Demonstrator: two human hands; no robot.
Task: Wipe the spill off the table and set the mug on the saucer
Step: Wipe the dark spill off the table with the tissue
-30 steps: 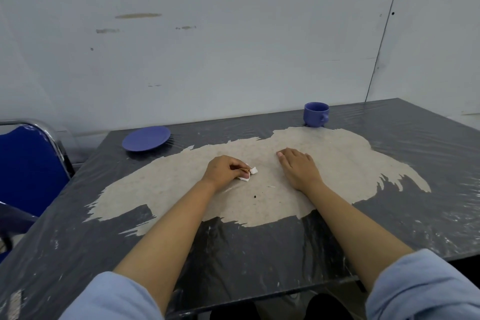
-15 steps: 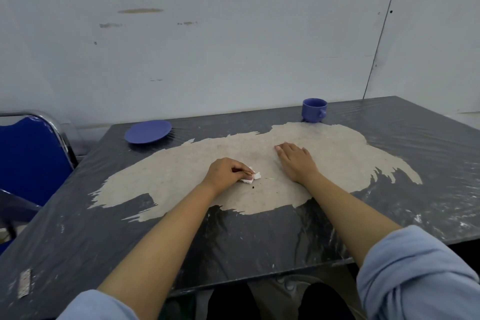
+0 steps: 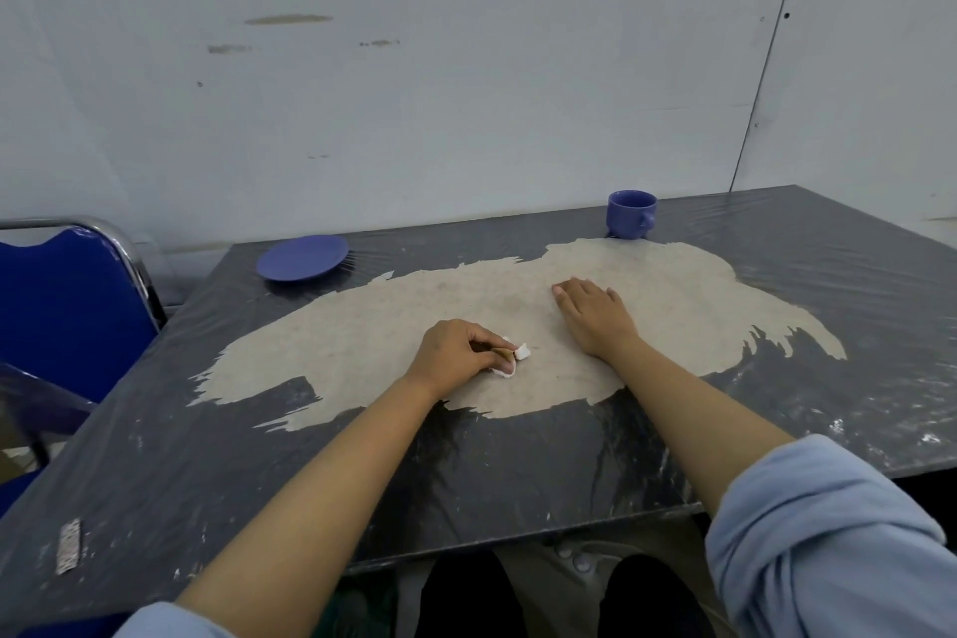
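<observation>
My left hand (image 3: 458, 350) is closed on a small white tissue (image 3: 519, 354), pressing it on the bare beige patch of the table (image 3: 518, 456) near its middle. My right hand (image 3: 595, 313) lies flat, palm down, on the same patch a little to the right and farther back. A blue mug (image 3: 631, 214) stands upright at the back of the table, its handle turned to the right. A blue saucer (image 3: 303, 258) lies at the back left, apart from the mug. No dark spot shows beside the tissue.
The dark tabletop is wrapped in shiny plastic film, worn away over the big beige patch (image 3: 362, 342). A blue chair with a chrome frame (image 3: 67, 306) stands at the table's left side. A white wall (image 3: 466, 67) runs right behind the table.
My left hand with the tissue has slid slightly toward me and right over the small dark spot; that spot no longer shows. The right hand has stayed flat.
</observation>
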